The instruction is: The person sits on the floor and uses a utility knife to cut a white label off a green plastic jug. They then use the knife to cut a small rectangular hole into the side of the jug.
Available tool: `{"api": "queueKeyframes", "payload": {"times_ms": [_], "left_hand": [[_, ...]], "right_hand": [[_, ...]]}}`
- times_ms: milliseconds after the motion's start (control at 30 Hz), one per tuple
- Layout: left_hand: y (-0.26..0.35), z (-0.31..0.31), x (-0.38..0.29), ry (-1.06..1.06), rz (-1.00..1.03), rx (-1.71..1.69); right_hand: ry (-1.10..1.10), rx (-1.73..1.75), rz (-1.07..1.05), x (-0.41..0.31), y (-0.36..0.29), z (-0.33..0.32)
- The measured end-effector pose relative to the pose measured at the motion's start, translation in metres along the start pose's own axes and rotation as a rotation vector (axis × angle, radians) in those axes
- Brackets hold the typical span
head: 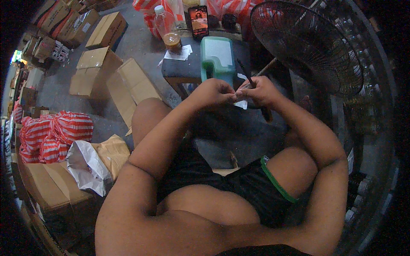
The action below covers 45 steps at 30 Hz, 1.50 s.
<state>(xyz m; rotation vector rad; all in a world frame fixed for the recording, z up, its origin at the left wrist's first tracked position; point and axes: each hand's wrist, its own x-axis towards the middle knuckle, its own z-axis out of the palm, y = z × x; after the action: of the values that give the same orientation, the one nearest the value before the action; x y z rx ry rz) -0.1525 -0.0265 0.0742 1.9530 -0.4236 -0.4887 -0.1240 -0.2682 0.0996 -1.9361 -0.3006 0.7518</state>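
Note:
My left hand and my right hand meet before my knees, thumbs and fingertips pinched close together. Between them is a small white piece, apparently paper, partly hidden by the fingers. My right hand also keeps hold of a slim dark tool. Its thin end points up past the fingers, and its brownish thicker end hangs below the palm; its exact kind is unclear. Just beyond the hands, a green plastic jug with a pale label stands on a dark stool.
A plastic bottle, paper slips and a propped lit phone are on or behind the stool. A caged fan stands right. Cardboard boxes, red-striped bags and a white bag lie left.

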Motion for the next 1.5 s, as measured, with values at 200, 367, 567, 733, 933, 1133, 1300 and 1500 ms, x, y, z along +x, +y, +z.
{"api": "queueKeyframes", "payload": {"times_ms": [200,367,567,733,933,1133,1300,1500], "left_hand": [[-0.001,-0.001,-0.001,-0.028,0.029,0.083],[0.010,-0.003,-0.005,-0.019,0.010,0.043],[0.014,-0.005,-0.009,0.028,-0.109,-0.012],[0.005,-0.003,-0.004,0.027,-0.097,-0.080],[-0.001,-0.003,-0.003,-0.003,-0.088,-0.099],[-0.001,-0.004,-0.002,-0.027,-0.087,-0.015],[0.001,-0.006,-0.003,-0.042,-0.127,-0.029],[0.012,-0.010,-0.008,-0.028,-0.164,-0.034]], "right_hand": [[0.015,0.003,0.018,0.002,0.003,0.000],[0.000,0.046,0.050,-0.001,-0.004,-0.001],[-0.022,0.099,0.018,0.001,-0.004,-0.004],[-0.013,0.098,-0.030,0.001,-0.001,-0.008],[-0.064,0.079,0.020,0.000,-0.004,-0.015],[-0.112,0.051,0.018,-0.001,-0.005,-0.015],[-0.081,0.024,0.008,-0.002,-0.006,-0.013],[-0.059,0.034,0.008,0.001,-0.002,-0.012]]}}
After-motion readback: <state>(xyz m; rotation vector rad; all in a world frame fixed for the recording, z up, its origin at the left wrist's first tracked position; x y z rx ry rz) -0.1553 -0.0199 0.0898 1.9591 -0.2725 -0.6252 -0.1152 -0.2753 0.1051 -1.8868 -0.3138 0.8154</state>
